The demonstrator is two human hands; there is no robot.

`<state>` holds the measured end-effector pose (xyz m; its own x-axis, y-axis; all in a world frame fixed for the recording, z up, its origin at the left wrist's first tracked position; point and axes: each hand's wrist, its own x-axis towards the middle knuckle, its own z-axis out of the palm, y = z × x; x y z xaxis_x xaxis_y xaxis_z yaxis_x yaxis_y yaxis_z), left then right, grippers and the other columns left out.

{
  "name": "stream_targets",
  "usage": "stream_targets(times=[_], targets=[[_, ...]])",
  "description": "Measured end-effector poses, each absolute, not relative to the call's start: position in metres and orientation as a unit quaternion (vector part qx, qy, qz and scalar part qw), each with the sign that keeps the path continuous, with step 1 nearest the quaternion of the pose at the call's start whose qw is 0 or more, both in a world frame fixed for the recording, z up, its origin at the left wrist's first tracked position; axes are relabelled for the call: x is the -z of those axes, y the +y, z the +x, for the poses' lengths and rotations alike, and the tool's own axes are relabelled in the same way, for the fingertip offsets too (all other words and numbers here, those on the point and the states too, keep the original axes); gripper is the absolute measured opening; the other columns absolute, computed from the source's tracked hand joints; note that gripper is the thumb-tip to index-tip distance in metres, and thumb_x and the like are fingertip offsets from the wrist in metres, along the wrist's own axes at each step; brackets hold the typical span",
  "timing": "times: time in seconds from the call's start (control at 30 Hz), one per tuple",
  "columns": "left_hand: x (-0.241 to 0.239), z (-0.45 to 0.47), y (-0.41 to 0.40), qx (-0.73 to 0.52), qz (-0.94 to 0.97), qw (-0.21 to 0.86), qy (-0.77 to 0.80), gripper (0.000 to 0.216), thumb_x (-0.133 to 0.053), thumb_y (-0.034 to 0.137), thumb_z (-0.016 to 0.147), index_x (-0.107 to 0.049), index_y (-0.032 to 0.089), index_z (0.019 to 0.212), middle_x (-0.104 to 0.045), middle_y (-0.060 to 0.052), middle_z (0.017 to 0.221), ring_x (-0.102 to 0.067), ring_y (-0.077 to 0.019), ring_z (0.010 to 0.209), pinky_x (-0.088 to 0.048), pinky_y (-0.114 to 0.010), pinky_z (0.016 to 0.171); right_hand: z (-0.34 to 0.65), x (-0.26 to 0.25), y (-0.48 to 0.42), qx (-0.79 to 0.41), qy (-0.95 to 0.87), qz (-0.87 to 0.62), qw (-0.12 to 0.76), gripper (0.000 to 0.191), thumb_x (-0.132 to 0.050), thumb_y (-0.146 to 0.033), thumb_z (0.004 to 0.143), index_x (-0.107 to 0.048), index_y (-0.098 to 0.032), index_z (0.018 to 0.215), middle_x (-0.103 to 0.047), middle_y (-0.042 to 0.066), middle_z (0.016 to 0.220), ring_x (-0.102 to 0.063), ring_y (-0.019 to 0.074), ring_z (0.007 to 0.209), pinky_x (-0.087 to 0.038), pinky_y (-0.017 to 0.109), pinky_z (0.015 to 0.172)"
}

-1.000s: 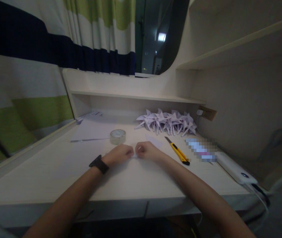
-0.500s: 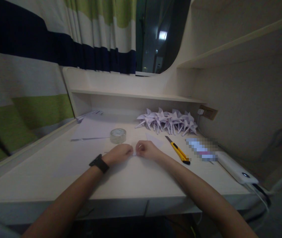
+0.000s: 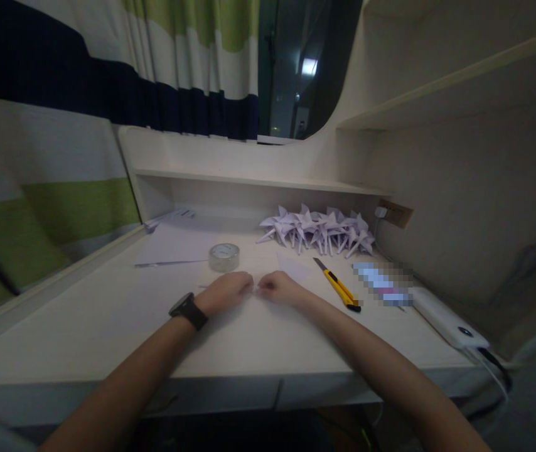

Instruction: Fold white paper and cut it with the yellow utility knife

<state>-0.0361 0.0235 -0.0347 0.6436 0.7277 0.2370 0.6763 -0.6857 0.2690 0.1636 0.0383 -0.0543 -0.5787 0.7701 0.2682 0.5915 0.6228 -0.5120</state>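
Note:
My left hand (image 3: 230,289), with a dark watch on its wrist, is closed around a thin white paper stick (image 3: 203,287). One end of the stick pokes out left of the hand, and most of it is hidden under the fingers. My right hand (image 3: 280,287) pinches the stick's other end, close against the left fingertips. Just behind the left hand stands a roll of clear tape (image 3: 224,257). A white paper piece (image 3: 294,266) lies flat behind the right hand.
Several white paper pinwheels (image 3: 319,229) are grouped at the back right. A yellow utility knife (image 3: 337,285), blade out, lies right of my hands, near a blurred phone (image 3: 381,285) and a white power bank (image 3: 449,320). Paper sheets (image 3: 176,242) lie at the back left.
My right fingers have curled down slightly at the stick's end. My left hand has barely moved, and the things on the desk stay where they were.

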Motion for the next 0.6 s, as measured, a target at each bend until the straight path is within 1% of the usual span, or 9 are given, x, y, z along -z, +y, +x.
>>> stream_targets(times=[0.17, 0.3, 0.37, 0.43, 0.6], targets=[[0.034, -0.035, 0.023, -0.143, 0.904, 0.097, 0.391, 0.022, -0.042, 0.025, 0.089, -0.060, 0.016, 0.081, -0.064, -0.009, 0.081, -0.055, -0.0202, 0.073, -0.034, -0.029, 0.063, 0.171, 0.051, 0.042, -0.254, -0.874, -0.360, 0.206, 0.018, -0.059, -0.022, 0.077, -0.070, -0.009, 0.071, -0.062, -0.001, 0.060, -0.049, 0.0106, 0.056, -0.036, 0.020, 0.054], [0.036, -0.035, 0.023, -0.139, 0.907, 0.091, 0.387, 0.021, -0.043, 0.025, 0.088, -0.060, 0.016, 0.079, -0.063, -0.009, 0.079, -0.054, -0.0195, 0.071, -0.033, -0.028, 0.061, 0.176, 0.043, 0.041, -0.301, -0.871, -0.344, 0.177, 0.020, -0.060, -0.026, 0.077, -0.071, -0.008, 0.074, -0.062, -0.001, 0.061, -0.049, 0.0111, 0.056, -0.038, 0.020, 0.054], [0.037, -0.035, 0.023, -0.138, 0.908, 0.091, 0.385, 0.022, -0.043, 0.026, 0.088, -0.061, 0.016, 0.080, -0.064, -0.009, 0.080, -0.055, -0.0196, 0.072, -0.034, -0.028, 0.062, 0.176, 0.040, 0.039, -0.292, -0.873, -0.348, 0.178, 0.023, -0.059, -0.029, 0.079, -0.070, -0.009, 0.074, -0.062, 0.000, 0.061, -0.049, 0.0110, 0.056, -0.037, 0.020, 0.054], [0.037, -0.035, 0.024, -0.140, 0.908, 0.094, 0.383, 0.023, -0.042, 0.027, 0.088, -0.062, 0.016, 0.082, -0.064, -0.009, 0.082, -0.056, -0.0198, 0.074, -0.035, -0.028, 0.063, 0.175, 0.040, 0.038, -0.258, -0.880, -0.352, 0.185, 0.026, -0.056, -0.030, 0.082, -0.069, -0.009, 0.073, -0.061, 0.001, 0.060, -0.048, 0.0106, 0.055, -0.035, 0.020, 0.052], [0.038, -0.034, 0.025, -0.150, 0.907, 0.106, 0.379, 0.025, -0.043, 0.028, 0.089, -0.063, 0.015, 0.082, -0.066, -0.010, 0.083, -0.056, -0.0202, 0.074, -0.036, -0.029, 0.064, 0.171, 0.047, 0.039, -0.181, -0.901, -0.345, 0.191, 0.020, -0.054, -0.021, 0.083, -0.067, -0.010, 0.072, -0.060, 0.001, 0.061, -0.046, 0.0098, 0.056, -0.032, 0.019, 0.053]])
